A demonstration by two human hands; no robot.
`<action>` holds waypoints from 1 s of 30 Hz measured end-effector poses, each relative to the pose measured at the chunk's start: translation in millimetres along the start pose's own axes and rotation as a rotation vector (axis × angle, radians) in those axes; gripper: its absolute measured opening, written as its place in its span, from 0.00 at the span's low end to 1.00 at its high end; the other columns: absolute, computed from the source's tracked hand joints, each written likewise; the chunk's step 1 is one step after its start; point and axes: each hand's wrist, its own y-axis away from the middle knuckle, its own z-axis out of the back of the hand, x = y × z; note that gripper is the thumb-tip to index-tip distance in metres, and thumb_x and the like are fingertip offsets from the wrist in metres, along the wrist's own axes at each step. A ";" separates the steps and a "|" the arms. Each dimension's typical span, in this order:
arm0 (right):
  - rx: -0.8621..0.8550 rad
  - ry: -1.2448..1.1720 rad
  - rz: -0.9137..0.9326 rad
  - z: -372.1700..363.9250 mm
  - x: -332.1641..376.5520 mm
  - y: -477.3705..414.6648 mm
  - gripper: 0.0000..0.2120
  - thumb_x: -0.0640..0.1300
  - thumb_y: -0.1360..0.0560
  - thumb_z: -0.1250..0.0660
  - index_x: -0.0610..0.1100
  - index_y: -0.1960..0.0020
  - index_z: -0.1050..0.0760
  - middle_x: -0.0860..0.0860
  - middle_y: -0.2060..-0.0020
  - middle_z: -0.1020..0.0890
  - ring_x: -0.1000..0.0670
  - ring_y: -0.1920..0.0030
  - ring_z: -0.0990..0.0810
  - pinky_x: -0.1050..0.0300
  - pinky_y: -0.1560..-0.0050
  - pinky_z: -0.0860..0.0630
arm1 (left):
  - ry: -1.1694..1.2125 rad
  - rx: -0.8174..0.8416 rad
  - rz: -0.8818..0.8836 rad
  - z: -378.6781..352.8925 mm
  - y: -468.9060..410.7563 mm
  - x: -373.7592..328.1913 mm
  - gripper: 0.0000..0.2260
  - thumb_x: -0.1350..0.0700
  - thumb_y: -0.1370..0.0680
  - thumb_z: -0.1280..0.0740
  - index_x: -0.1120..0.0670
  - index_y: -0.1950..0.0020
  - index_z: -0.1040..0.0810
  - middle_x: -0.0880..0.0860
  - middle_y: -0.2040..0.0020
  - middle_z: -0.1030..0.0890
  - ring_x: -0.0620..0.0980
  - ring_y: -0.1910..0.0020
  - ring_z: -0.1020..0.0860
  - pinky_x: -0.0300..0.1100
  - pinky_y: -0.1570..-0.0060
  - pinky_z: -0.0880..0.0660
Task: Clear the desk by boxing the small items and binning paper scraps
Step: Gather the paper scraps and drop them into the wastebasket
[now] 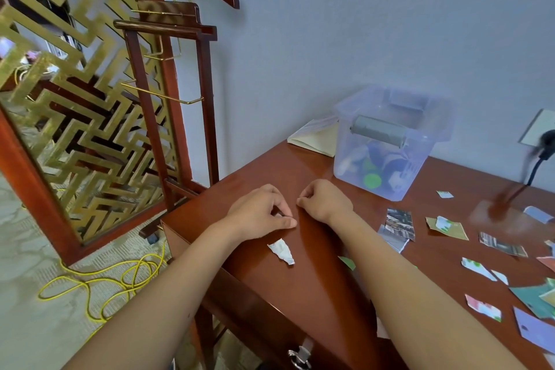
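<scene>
Evenly and softly lit, fairly bright. Only faint, soft shadows under the forearms on the desk (270, 294). Pale streaks of glare on the polished wood near the plastic box (387, 141), itself hazy and a little smeared. Strongly blurred by motion at the right edge, on the black cable (537, 165) and the brown shape (504, 210) below it. Visibly bent by the wide lens at the left, along the gold lattice screen (75, 84). Reasonably sharp in the middle.

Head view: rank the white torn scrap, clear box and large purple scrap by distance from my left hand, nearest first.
1. White torn scrap, just beside the left hand.
2. Clear box, farther back on the right.
3. Large purple scrap, far right, near edge.
</scene>
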 end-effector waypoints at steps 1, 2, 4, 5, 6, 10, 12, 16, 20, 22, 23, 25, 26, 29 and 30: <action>0.015 -0.002 -0.007 0.2 0.2 -0.9 0.07 0.49 0.25 0.34 0.51 0.58 0.19 0.54 0.57 0.17 0.50 0.54 0.19 0.53 0.50 0.22 | 0.000 -0.008 -0.001 -0.6 0.2 0.1 0.06 0.40 0.30 0.28 0.40 0.59 0.19 0.38 0.48 0.26 0.36 0.52 0.26 0.38 0.54 0.28; 0.024 0.000 -0.010 0.6 0.7 -1.1 0.07 0.48 0.25 0.35 0.51 0.57 0.18 0.54 0.57 0.17 0.50 0.54 0.19 0.54 0.51 0.22 | 0.002 -0.018 -0.001 -1.2 0.7 0.1 0.06 0.40 0.30 0.28 0.40 0.60 0.19 0.38 0.48 0.26 0.36 0.52 0.26 0.39 0.53 0.27; 0.027 0.015 -0.010 0.5 0.9 -0.9 0.08 0.48 0.25 0.35 0.51 0.56 0.18 0.55 0.57 0.17 0.49 0.54 0.19 0.55 0.52 0.23 | 0.007 -0.048 0.002 -3.4 2.6 0.3 0.06 0.40 0.29 0.28 0.41 0.60 0.19 0.38 0.49 0.26 0.37 0.53 0.26 0.38 0.54 0.28; 0.025 0.027 -0.010 -0.3 0.7 -0.9 0.08 0.49 0.25 0.36 0.51 0.56 0.18 0.55 0.56 0.17 0.49 0.54 0.19 0.56 0.53 0.24 | 0.011 -0.069 0.004 -4.8 4.2 -0.1 0.06 0.40 0.29 0.28 0.41 0.60 0.20 0.38 0.50 0.25 0.37 0.53 0.26 0.37 0.56 0.29; 0.020 0.044 -0.012 -1.9 0.3 -0.7 0.09 0.49 0.24 0.37 0.50 0.55 0.18 0.55 0.56 0.17 0.49 0.53 0.19 0.56 0.54 0.25 | 0.016 -0.092 0.003 -6.3 5.8 -0.1 0.07 0.40 0.29 0.28 0.41 0.61 0.20 0.38 0.51 0.25 0.37 0.54 0.26 0.36 0.57 0.30; -0.049 0.151 0.006 -11.7 0.7 0.1 0.12 0.49 0.23 0.41 0.48 0.51 0.20 0.51 0.48 0.19 0.45 0.51 0.20 0.56 0.57 0.27 | 0.024 -0.154 -0.024 -9.5 11.9 0.2 0.07 0.40 0.28 0.30 0.41 0.61 0.22 0.40 0.56 0.23 0.38 0.57 0.25 0.36 0.58 0.29; -0.072 0.200 0.022 -15.8 1.2 2.6 0.13 0.49 0.21 0.43 0.46 0.47 0.21 0.49 0.45 0.22 0.44 0.50 0.21 0.55 0.57 0.29 | 0.030 -0.169 -0.036 -10.1 14.7 -0.8 0.07 0.41 0.26 0.31 0.42 0.59 0.23 0.40 0.57 0.22 0.38 0.57 0.25 0.36 0.58 0.27; -0.050 0.010 0.007 -8.6 -4.3 8.3 0.11 0.47 0.22 0.44 0.48 0.52 0.22 0.51 0.52 0.21 0.46 0.52 0.21 0.51 0.52 0.25 | 0.066 -0.200 -0.027 -11.4 19.5 -2.9 0.06 0.43 0.24 0.33 0.43 0.58 0.25 0.40 0.60 0.21 0.37 0.58 0.24 0.38 0.57 0.26; -0.047 -0.358 0.001 1.2 -9.5 22.1 0.15 0.40 0.26 0.45 0.48 0.70 0.36 0.52 0.75 0.30 0.48 0.74 0.30 0.50 0.64 0.27 | 0.377 -0.262 0.029 -8.9 20.1 -3.1 0.04 0.49 0.24 0.31 0.46 0.57 0.24 0.45 0.64 0.19 0.40 0.65 0.21 0.37 0.56 0.25; -0.091 -0.418 0.015 -0.8 -8.5 32.6 0.13 0.38 0.27 0.45 0.48 0.69 0.36 0.51 0.73 0.27 0.50 0.75 0.30 0.54 0.67 0.30 | 0.568 -0.244 0.036 -5.7 21.3 -8.3 0.01 0.58 0.23 0.31 0.53 0.52 0.22 0.47 0.63 0.18 0.40 0.68 0.21 0.31 0.59 0.25; -0.117 -0.473 0.008 -2.5 -8.5 37.5 0.11 0.38 0.26 0.45 0.47 0.65 0.33 0.49 0.69 0.23 0.51 0.72 0.27 0.55 0.66 0.29 | 0.605 -0.225 0.047 -4.6 22.6 -11.4 0.02 0.60 0.22 0.33 0.55 0.51 0.22 0.49 0.60 0.18 0.40 0.68 0.21 0.29 0.60 0.26; -0.147 -0.584 -0.017 -2.4 -9.4 45.7 0.07 0.38 0.23 0.45 0.44 0.57 0.30 0.46 0.63 0.19 0.51 0.67 0.24 0.58 0.63 0.27 | 0.564 -0.172 0.064 -4.6 26.6 -16.8 0.07 0.62 0.20 0.37 0.54 0.48 0.21 0.49 0.56 0.20 0.42 0.62 0.22 0.28 0.58 0.27; -0.152 -0.623 -0.020 -0.2 -10.2 49.3 0.07 0.37 0.23 0.45 0.44 0.56 0.31 0.46 0.64 0.19 0.51 0.66 0.24 0.59 0.62 0.27 | 0.501 -0.136 0.067 -5.4 29.3 -18.9 0.09 0.62 0.19 0.40 0.52 0.48 0.21 0.48 0.54 0.21 0.43 0.57 0.23 0.29 0.55 0.28; -0.127 -0.666 -0.009 5.4 -13.1 57.9 0.08 0.34 0.24 0.47 0.42 0.57 0.31 0.47 0.66 0.21 0.49 0.66 0.24 0.56 0.61 0.26 | 0.150 -0.046 0.029 -8.1 39.1 -26.6 0.11 0.53 0.18 0.45 0.46 0.50 0.23 0.44 0.49 0.23 0.43 0.53 0.23 0.39 0.50 0.27; -0.114 -0.655 -0.002 6.5 -12.7 62.3 0.09 0.33 0.24 0.47 0.42 0.57 0.31 0.47 0.66 0.21 0.49 0.67 0.23 0.57 0.62 0.25 | -0.010 -0.039 -0.008 -9.0 42.1 -28.2 0.11 0.49 0.18 0.45 0.45 0.51 0.24 0.43 0.50 0.24 0.44 0.54 0.23 0.42 0.51 0.27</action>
